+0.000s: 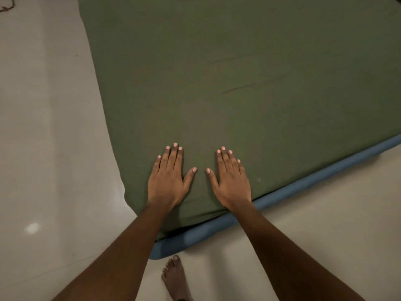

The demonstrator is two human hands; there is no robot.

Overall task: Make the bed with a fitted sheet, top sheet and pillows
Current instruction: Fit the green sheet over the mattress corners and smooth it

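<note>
Near the lower middle of the frame, the left hand [168, 181] and right hand [232, 181] press flat, fingers straight and together, on the green sheet [238, 83] covering the blue mattress [282, 195]; sweeping outward toward the corner would best flatten creases.

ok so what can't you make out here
- Head view: far end of the green sheet, cut off by the top and right edges.
- Sheet beneath the left hand and right hand: covered by the palms.
- On the floor, top left, a dark thing: cut off, too small.
</note>
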